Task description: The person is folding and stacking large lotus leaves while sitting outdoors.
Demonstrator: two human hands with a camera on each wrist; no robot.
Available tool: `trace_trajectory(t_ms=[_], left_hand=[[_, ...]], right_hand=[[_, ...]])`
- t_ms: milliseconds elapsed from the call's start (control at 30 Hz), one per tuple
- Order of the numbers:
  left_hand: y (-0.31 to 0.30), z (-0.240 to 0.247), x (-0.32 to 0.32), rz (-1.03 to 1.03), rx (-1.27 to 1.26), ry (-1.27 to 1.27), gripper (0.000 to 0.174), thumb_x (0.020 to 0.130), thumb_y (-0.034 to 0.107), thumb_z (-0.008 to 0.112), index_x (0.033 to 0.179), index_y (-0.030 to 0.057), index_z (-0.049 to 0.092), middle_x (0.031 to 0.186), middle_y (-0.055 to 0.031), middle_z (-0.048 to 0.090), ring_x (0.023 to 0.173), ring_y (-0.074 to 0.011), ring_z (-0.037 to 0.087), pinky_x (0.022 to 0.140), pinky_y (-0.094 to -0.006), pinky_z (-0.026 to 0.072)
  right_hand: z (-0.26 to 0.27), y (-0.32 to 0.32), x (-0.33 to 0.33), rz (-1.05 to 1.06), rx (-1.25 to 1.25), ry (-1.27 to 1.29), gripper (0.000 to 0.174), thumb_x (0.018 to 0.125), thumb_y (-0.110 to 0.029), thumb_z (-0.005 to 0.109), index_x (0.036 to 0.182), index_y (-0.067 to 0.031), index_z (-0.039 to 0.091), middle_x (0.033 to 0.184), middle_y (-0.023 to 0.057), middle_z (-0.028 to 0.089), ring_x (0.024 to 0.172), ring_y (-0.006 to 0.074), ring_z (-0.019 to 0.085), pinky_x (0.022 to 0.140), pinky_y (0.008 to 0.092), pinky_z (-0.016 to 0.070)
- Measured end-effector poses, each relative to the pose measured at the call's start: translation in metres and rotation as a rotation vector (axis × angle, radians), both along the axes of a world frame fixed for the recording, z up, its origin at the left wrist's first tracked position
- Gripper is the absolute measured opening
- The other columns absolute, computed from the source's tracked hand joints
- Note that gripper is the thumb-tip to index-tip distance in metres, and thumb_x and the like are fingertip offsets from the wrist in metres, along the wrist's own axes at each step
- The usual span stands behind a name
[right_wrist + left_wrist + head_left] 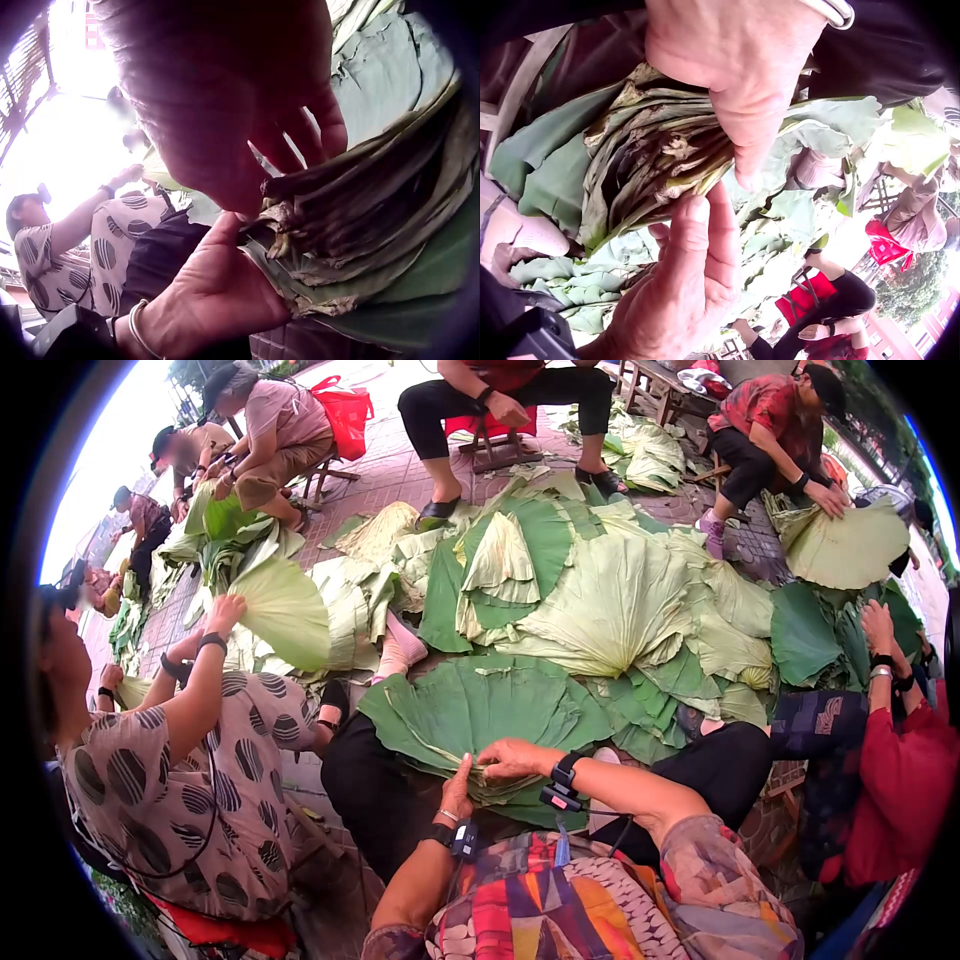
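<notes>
A thick stack of green lotus leaves (490, 710) lies fanned out over the person's lap. Its gathered near end shows brown, wrinkled stem ends (676, 146) in the left wrist view. The left hand (457, 795), with a silver bracelet, holds this end from the left, its thumb along the edge and its other fingers mostly hidden by the leaves. From the right, the right hand (515, 758) pinches the leaf edge between thumb and fingers, close to the left thumb. In the right wrist view the right hand (232, 97) appears dark above the folded layers, fingers reaching over them.
Beyond the lap a large heap of pale and green lotus leaves (610, 595) covers the paving. People sit close on both sides: one in a spotted shirt (200, 760) holding a leaf (285, 612), another in red (905, 790). Others sit on low stools across the heap.
</notes>
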State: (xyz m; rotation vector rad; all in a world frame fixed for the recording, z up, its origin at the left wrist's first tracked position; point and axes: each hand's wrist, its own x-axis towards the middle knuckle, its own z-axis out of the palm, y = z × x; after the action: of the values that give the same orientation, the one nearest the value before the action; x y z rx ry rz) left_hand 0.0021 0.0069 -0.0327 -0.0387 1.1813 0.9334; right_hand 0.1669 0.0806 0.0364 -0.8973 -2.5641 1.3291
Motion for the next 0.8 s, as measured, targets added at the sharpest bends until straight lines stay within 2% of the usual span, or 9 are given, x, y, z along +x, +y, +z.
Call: trace_trajectory(t_ms=[100,133,267,333,400,467,567,667,800], left_hand=[[0.002,-0.008,-0.003,0.001,-0.021,-0.067,0.040,0.072,0.027,0.064,0.098,-0.0001,0.050,0.093,-0.0142,0.057,0.079,-0.0293,0.058,0.069,-0.0468,0.0489],[0.001,-0.012,-0.005,0.002,-0.045,-0.095,0.038,0.072,0.023,0.063,0.099,-0.0008,0.049,0.093,-0.0152,0.057,0.080,-0.0306,0.058,0.070,-0.0479,0.0484],[0.000,-0.007,-0.004,-0.034,-0.031,-0.136,0.039,0.075,0.023,0.058,0.102,-0.0026,0.046,0.096,-0.0181,0.056,0.084,-0.0330,0.057,0.073,-0.0518,0.0457],[0.000,-0.003,-0.003,-0.053,-0.030,-0.129,0.039,0.076,0.024,0.057,0.101,-0.0028,0.045,0.095,-0.0185,0.056,0.084,-0.0334,0.057,0.075,-0.0516,0.0451],[0.000,-0.008,-0.004,-0.042,-0.036,-0.098,0.037,0.076,0.024,0.057,0.100,-0.0025,0.046,0.096,-0.0183,0.056,0.084,-0.0333,0.057,0.075,-0.0509,0.0451],[0.000,-0.007,-0.003,-0.050,-0.037,-0.105,0.036,0.076,0.025,0.057,0.098,-0.0021,0.046,0.095,-0.0180,0.056,0.084,-0.0330,0.057,0.075,-0.0506,0.0451],[-0.001,-0.008,-0.006,-0.057,-0.053,-0.089,0.036,0.076,0.025,0.057,0.098,-0.0021,0.047,0.094,-0.0178,0.057,0.083,-0.0328,0.057,0.075,-0.0506,0.0452],[-0.002,0.002,0.000,-0.039,-0.070,-0.077,0.034,0.075,0.025,0.057,0.095,-0.0010,0.047,0.094,-0.0176,0.056,0.084,-0.0330,0.056,0.075,-0.0512,0.0450],[-0.003,-0.006,-0.003,-0.028,-0.095,-0.060,0.033,0.075,0.024,0.057,0.095,-0.0003,0.047,0.095,-0.0164,0.056,0.083,-0.0328,0.056,0.074,-0.0522,0.0445]], right_hand=[[-0.012,0.011,0.004,-0.118,-0.212,0.195,0.037,0.073,-0.027,0.056,0.099,-0.0002,0.055,0.087,0.0135,0.061,0.080,0.0215,0.058,0.071,0.0315,0.0449],[-0.021,0.018,0.009,-0.135,-0.210,0.191,0.037,0.073,-0.027,0.056,0.099,-0.0002,0.055,0.087,0.0135,0.061,0.080,0.0215,0.058,0.071,0.0315,0.0449],[-0.055,0.058,0.046,-0.809,-0.265,0.320,0.035,0.066,-0.017,0.061,0.096,0.0012,0.056,0.090,0.0148,0.060,0.081,0.0198,0.058,0.072,0.0285,0.0455],[-0.074,0.074,0.076,-1.255,-0.344,0.385,0.035,0.065,-0.014,0.063,0.096,-0.0015,0.056,0.082,0.0094,0.061,0.073,0.0177,0.058,0.066,0.0302,0.0468],[-0.070,0.080,0.115,-1.432,-0.622,0.588,0.042,0.068,-0.013,0.061,0.108,-0.0057,0.048,0.088,0.0055,0.055,0.073,0.0154,0.053,0.055,0.0292,0.0445],[-0.079,0.086,0.149,-1.615,-0.637,0.753,0.032,0.069,-0.011,0.059,0.099,-0.0079,0.049,0.078,0.0034,0.051,0.067,0.0131,0.050,0.052,0.0287,0.0430],[-0.083,0.083,0.177,-1.767,-0.689,0.979,0.015,0.071,-0.009,0.056,0.080,-0.0116,0.044,0.077,0.0024,0.045,0.069,0.0161,0.048,0.053,0.0326,0.0436],[-0.098,0.083,0.191,-1.759,-0.838,1.085,0.026,0.073,-0.011,0.055,0.095,-0.0108,0.042,0.094,0.0070,0.042,0.083,0.0248,0.046,0.058,0.0373,0.0442],[-0.101,0.089,0.191,-1.837,-0.810,1.121,0.027,0.073,-0.011,0.055,0.097,-0.0109,0.042,0.097,0.0071,0.042,0.084,0.0251,0.046,0.060,0.0392,0.0437]])
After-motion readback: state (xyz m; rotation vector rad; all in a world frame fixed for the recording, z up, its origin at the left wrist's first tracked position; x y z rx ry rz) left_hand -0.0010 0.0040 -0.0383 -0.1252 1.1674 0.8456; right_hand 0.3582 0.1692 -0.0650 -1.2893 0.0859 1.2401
